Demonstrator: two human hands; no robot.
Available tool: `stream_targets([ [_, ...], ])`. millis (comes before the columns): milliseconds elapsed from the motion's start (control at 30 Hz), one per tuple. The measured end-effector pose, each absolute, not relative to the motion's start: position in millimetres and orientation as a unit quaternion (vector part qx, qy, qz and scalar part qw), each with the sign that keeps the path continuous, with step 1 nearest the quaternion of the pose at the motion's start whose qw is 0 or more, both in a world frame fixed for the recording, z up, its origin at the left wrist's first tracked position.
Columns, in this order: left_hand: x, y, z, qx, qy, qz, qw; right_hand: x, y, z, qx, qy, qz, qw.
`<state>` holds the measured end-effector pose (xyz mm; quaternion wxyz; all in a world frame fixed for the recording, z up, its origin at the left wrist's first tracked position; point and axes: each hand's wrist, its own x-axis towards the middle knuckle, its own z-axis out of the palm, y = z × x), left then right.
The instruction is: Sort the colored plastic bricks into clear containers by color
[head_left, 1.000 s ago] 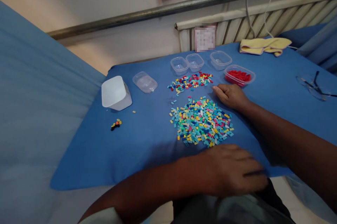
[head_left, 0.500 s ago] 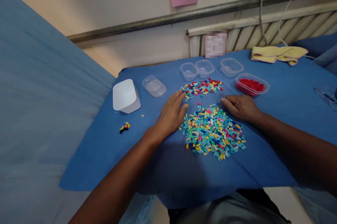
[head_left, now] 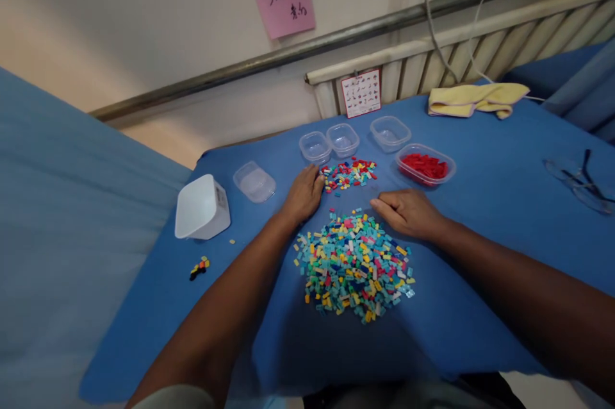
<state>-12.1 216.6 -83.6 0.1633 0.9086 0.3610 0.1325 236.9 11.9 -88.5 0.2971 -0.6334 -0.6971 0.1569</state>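
A large heap of small multicoloured building bricks (head_left: 355, 265), mostly turquoise and yellow, lies in front of me on the blue cloth. Behind it is a smaller, flatter group of mixed bricks (head_left: 353, 174) with more red among them. My left hand (head_left: 305, 194) rests at the left edge of that smaller group, fingers stretched forward and the thumb close beside them; it holds nothing visible. To the right, between the two groups, my right hand (head_left: 406, 212) lies on the cloth with curled fingers and the thumb pressed against them. What its fingers hold, if anything, is hidden.
A clear tub of red pieces (head_left: 425, 165) stands at right. Clear tubs (head_left: 314, 147) line the back, beside a picture card (head_left: 361, 93). A white bin (head_left: 202, 207), clear lid (head_left: 254, 183) and few black-yellow bricks (head_left: 199, 268) are left; yellow cloth (head_left: 475, 100) and glasses (head_left: 581, 184) right.
My left hand has moved from the big heap's edge up to the smaller group, its thumb drawing in. The right hand stays curled in about the same place. The view has shifted.
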Motion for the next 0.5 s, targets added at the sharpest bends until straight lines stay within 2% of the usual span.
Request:
stream_targets([
  [300,23.4,182.8,-66.0,0.928,0.229,0.186,0.229,238.1,19.6,-88.6,-0.586,-0.691,0.216,0.364],
  [500,66.1,202.5,-57.7,0.956,0.161,0.176,0.169,238.9,22.8,-86.6,-0.596,-0.694,0.207,0.346],
])
